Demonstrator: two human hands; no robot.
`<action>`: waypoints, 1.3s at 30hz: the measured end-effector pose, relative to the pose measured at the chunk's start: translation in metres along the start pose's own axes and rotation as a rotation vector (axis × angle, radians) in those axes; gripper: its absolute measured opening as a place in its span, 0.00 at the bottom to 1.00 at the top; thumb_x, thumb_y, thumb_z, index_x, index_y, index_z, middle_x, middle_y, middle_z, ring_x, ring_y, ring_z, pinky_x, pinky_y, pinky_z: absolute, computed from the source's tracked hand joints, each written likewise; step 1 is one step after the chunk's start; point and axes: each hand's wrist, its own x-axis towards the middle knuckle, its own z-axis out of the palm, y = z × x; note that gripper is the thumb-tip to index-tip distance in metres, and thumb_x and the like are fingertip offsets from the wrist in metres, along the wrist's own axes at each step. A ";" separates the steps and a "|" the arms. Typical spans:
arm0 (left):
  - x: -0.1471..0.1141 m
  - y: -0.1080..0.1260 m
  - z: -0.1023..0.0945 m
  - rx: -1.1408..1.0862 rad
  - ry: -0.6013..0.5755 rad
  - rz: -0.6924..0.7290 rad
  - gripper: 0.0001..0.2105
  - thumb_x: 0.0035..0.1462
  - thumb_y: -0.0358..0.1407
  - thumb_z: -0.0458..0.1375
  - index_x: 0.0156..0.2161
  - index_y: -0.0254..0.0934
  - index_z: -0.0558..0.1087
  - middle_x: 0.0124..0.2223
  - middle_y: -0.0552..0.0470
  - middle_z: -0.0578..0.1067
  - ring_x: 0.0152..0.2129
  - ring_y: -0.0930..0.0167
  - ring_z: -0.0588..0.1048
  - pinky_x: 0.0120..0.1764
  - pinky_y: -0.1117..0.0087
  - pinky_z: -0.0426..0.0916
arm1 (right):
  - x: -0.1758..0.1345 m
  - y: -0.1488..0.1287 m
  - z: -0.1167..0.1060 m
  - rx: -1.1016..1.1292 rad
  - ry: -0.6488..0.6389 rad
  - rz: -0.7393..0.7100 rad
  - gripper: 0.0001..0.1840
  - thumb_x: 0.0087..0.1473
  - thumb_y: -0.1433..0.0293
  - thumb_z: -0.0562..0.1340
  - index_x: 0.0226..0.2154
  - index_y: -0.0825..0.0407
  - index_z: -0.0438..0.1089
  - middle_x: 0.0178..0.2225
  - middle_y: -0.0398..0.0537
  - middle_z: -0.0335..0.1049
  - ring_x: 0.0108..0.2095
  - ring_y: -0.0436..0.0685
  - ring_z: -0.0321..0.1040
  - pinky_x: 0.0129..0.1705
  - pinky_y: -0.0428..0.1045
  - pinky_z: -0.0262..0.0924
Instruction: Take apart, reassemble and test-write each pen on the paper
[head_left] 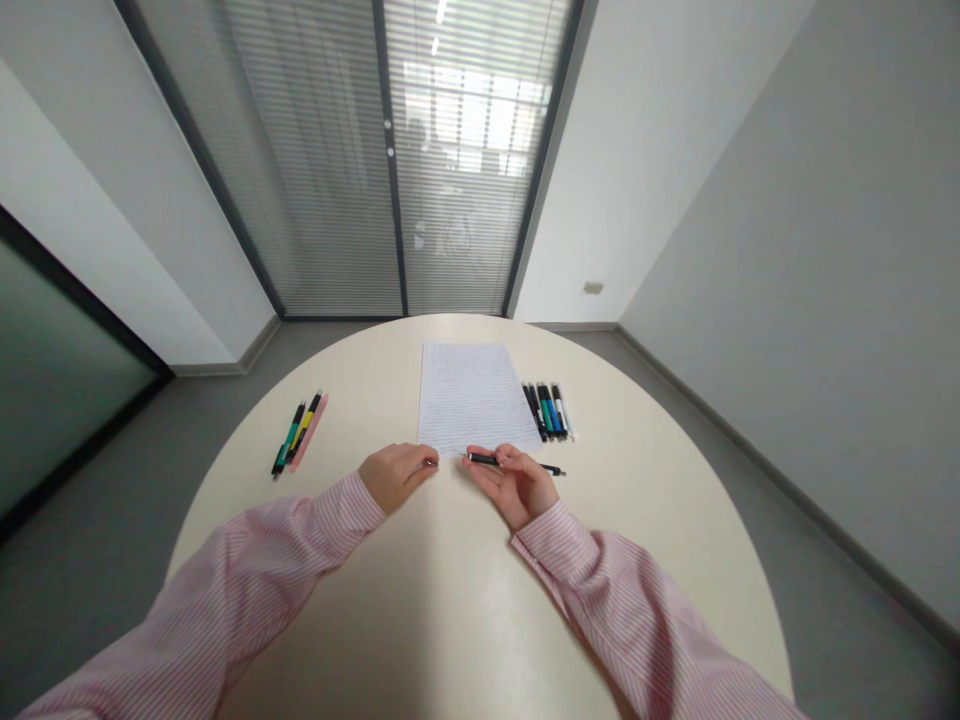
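In my right hand [521,485], palm turned up, a black pen [482,459] lies across the fingers, pinched by the thumb. Its thin tip points left and its back end sticks out at the right, low over the table. My left hand [397,475] is closed just left of that tip, back upward. A small dark piece with a glint shows at its fingertips, too small to name. The two hands are apart. Beyond them lies a sheet of lined paper [476,395], its near edge by my fingers.
On the round cream table [390,620], several pens [546,412] lie side by side at the paper's right edge. At the left are a green and black pen [289,440], a yellow and black pen [306,425] and a pink pen [309,435]. A glass partition with blinds [322,200] stands behind.
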 end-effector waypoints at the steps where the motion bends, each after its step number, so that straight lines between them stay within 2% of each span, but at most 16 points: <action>1: 0.000 -0.001 0.000 0.037 -0.017 -0.012 0.08 0.60 0.36 0.49 0.37 0.36 0.68 0.31 0.51 0.76 0.29 0.71 0.74 0.35 0.70 0.68 | 0.000 0.000 0.000 0.004 0.008 -0.002 0.03 0.40 0.76 0.61 0.22 0.54 0.66 0.38 0.54 0.74 0.41 0.60 0.71 0.54 0.54 0.56; 10: -0.001 -0.006 -0.005 0.121 -0.024 0.001 0.06 0.58 0.31 0.49 0.36 0.34 0.67 0.31 0.50 0.74 0.29 0.70 0.72 0.34 0.69 0.67 | 0.003 -0.002 -0.007 0.023 0.055 -0.024 0.03 0.38 0.77 0.61 0.21 0.55 0.66 0.38 0.55 0.74 0.42 0.61 0.71 0.53 0.54 0.58; 14: -0.002 -0.005 -0.003 0.078 0.004 -0.040 0.05 0.57 0.29 0.50 0.35 0.34 0.68 0.31 0.50 0.73 0.28 0.70 0.71 0.34 0.70 0.66 | 0.005 -0.003 -0.012 0.018 0.037 -0.030 0.03 0.39 0.77 0.60 0.22 0.55 0.66 0.39 0.55 0.74 0.43 0.62 0.70 0.54 0.55 0.57; 20: 0.000 0.002 -0.002 -0.049 0.012 -0.060 0.08 0.54 0.27 0.50 0.37 0.36 0.71 0.34 0.50 0.74 0.33 0.71 0.71 0.38 0.70 0.67 | 0.005 -0.003 -0.013 0.018 0.027 -0.029 0.03 0.40 0.77 0.60 0.22 0.55 0.66 0.39 0.55 0.74 0.43 0.61 0.70 0.53 0.57 0.57; 26: -0.001 0.006 -0.002 -0.140 0.001 -0.179 0.10 0.50 0.25 0.52 0.36 0.37 0.72 0.35 0.52 0.73 0.19 0.78 0.65 0.29 0.75 0.66 | 0.005 -0.002 -0.012 0.009 0.035 -0.012 0.03 0.40 0.77 0.61 0.23 0.55 0.66 0.39 0.55 0.74 0.43 0.61 0.70 0.53 0.55 0.58; 29: -0.001 0.007 -0.001 -0.201 -0.005 -0.205 0.11 0.49 0.24 0.51 0.34 0.37 0.72 0.34 0.53 0.73 0.20 0.78 0.68 0.28 0.76 0.67 | 0.005 -0.002 -0.011 0.004 0.038 -0.003 0.03 0.39 0.77 0.61 0.22 0.55 0.66 0.39 0.55 0.74 0.42 0.60 0.71 0.54 0.54 0.57; 33: -0.001 0.006 0.001 -0.187 0.031 -0.215 0.11 0.49 0.26 0.52 0.38 0.36 0.70 0.33 0.52 0.74 0.24 0.76 0.71 0.27 0.77 0.67 | 0.005 -0.002 -0.008 -0.002 0.061 -0.004 0.03 0.39 0.76 0.61 0.22 0.54 0.66 0.38 0.54 0.74 0.41 0.60 0.71 0.53 0.54 0.57; 39: 0.001 0.009 -0.003 -0.149 0.072 -0.235 0.09 0.50 0.28 0.53 0.37 0.36 0.71 0.30 0.54 0.73 0.17 0.80 0.67 0.24 0.79 0.66 | 0.004 -0.002 -0.002 -0.004 0.077 -0.009 0.03 0.38 0.76 0.62 0.21 0.55 0.66 0.36 0.53 0.75 0.39 0.60 0.72 0.52 0.55 0.58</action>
